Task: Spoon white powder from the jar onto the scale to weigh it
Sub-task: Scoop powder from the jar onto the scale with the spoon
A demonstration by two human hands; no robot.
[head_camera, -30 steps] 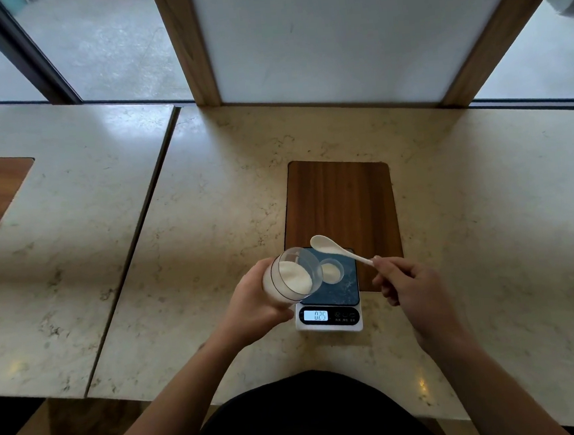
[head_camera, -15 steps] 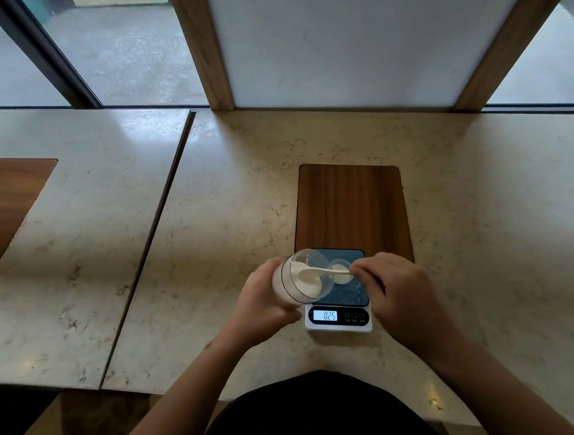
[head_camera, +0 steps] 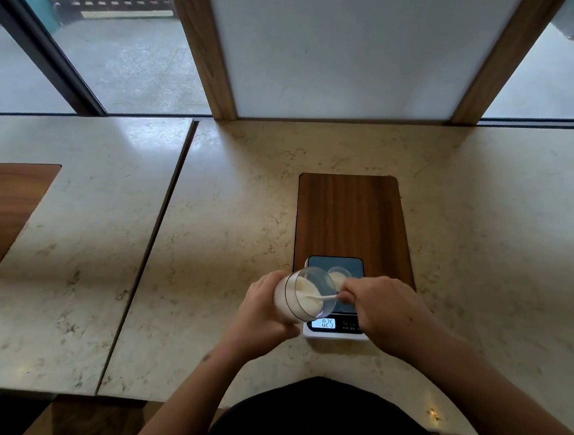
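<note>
My left hand [head_camera: 259,317] grips a clear jar [head_camera: 302,295] of white powder, tipped on its side with the mouth facing right, just over the left edge of the scale. My right hand [head_camera: 385,309] pinches the handle of a white spoon [head_camera: 321,297], whose bowl is inside the jar in the powder. The small white scale [head_camera: 339,328] has a dark platform and a lit display. A small round dish [head_camera: 338,275] with some white powder sits on the platform, partly hidden by the jar and my right hand.
The scale rests on the near end of a wooden inlay [head_camera: 351,219] in the marble counter [head_camera: 232,242]. A seam separates a second counter slab with another wooden inlay [head_camera: 0,212] at the left. A white panel and windows stand behind.
My right hand swung the spoon from above the scale leftward into the jar's mouth. The spoon's bowl is now deeper in the powder. The jar stays tilted in my left hand.
</note>
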